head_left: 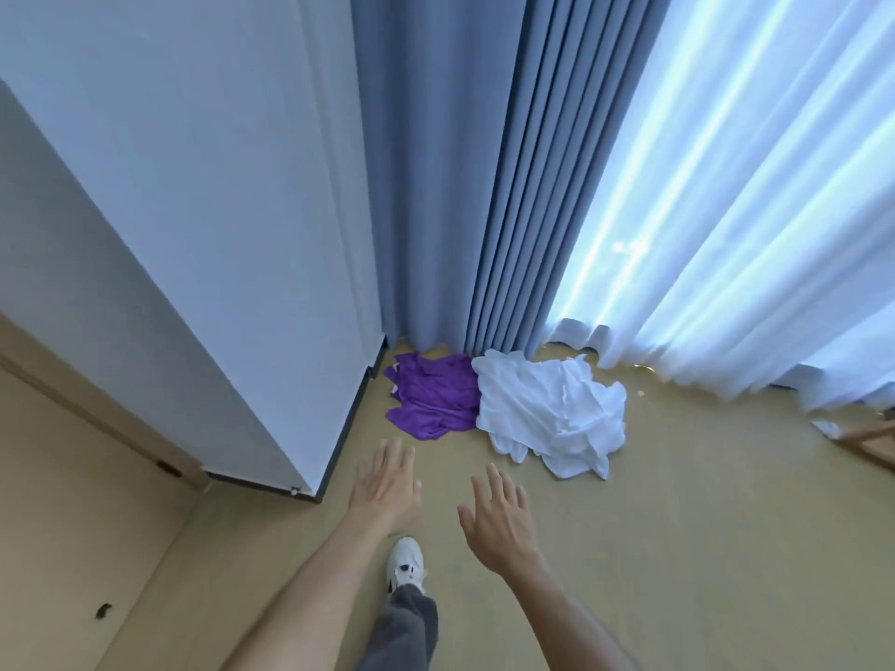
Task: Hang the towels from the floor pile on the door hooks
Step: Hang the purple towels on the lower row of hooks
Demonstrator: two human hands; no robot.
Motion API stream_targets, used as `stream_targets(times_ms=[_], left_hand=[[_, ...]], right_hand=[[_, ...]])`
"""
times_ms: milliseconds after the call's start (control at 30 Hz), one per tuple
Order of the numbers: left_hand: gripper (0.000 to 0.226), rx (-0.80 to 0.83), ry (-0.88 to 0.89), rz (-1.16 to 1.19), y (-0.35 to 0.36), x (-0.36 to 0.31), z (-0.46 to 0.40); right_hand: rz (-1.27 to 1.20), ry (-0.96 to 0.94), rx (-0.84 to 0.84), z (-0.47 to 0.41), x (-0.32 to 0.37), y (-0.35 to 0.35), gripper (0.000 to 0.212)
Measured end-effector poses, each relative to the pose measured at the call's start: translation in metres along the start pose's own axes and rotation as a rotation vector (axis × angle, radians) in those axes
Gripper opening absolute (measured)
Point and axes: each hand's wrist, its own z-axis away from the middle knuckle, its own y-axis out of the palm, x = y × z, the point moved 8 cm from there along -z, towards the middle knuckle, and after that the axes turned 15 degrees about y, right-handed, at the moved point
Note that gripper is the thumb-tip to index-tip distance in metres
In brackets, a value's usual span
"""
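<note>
A crumpled purple towel (430, 397) lies on the floor in the corner, touching a bigger crumpled white towel (552, 411) on its right. My left hand (387, 486) reaches forward with straight fingers, just short of the purple towel, and holds nothing. My right hand (501, 523) is stretched out beside it, fingers spread, below the white towel and apart from it. No door hooks are in view.
A tall white cabinet (218, 263) stands on the left, its corner close to my left hand. Grey-blue curtains (465, 186) and sheer white curtains (736, 234) hang behind the towels. A wooden door (63, 501) is at the far left. My white shoe (406, 564) stands on the beige floor.
</note>
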Motion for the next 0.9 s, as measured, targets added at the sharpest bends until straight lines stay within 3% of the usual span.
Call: stream_targets(times_ms=[233,367,600,900], left_hand=[[0.058,0.030,0.044,0.017,-0.016,0.009,-0.128],[0.058,0.075,0.056,0.012,-0.031,0.013,-0.195],[0.057,0.128,0.032,0.049,-0.030,0.021,-0.274],[0.052,0.133,-0.161,0.147,0.040,0.071,-0.352]], right_hand=[[0.001,0.054,0.011,-0.113,-0.016,0.004,0.033],[-0.005,0.047,-0.041,-0.175,-0.021,-0.008,0.044],[0.038,-0.014,-0.019,-0.270,-0.024,0.000,0.045],[0.086,-0.217,0.077,-0.400,-0.007,0.092,0.044]])
